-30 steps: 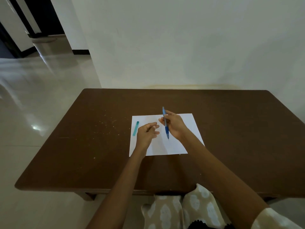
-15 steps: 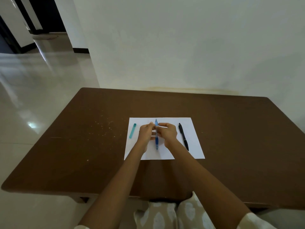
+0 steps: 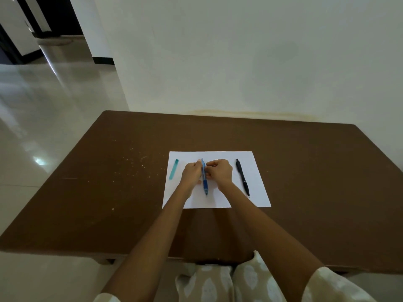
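Note:
A white sheet of paper [image 3: 257, 188] lies on the brown table [image 3: 109, 192]. Over its middle stands a blue pen [image 3: 204, 182], tip toward me, held between both hands. My left hand [image 3: 192, 174] pinches the pen's upper part from the left. My right hand [image 3: 220, 172] grips the same part from the right with curled fingers. A black pen [image 3: 242, 177] lies on the paper just right of my right hand. A teal pen cap [image 3: 173, 169] lies near the paper's left edge.
Pale crumbs [image 3: 130, 164] are scattered on the table left of the paper. A white wall [image 3: 239, 62] rises right behind the table's far edge. Glossy floor [image 3: 43, 118] opens to the left. My patterned clothing [image 3: 218, 282] shows at the near edge.
My left hand has come up to the blue pen, so both hands now hold it over the paper's middle. My right hand has moved left off the black pen, which now shows.

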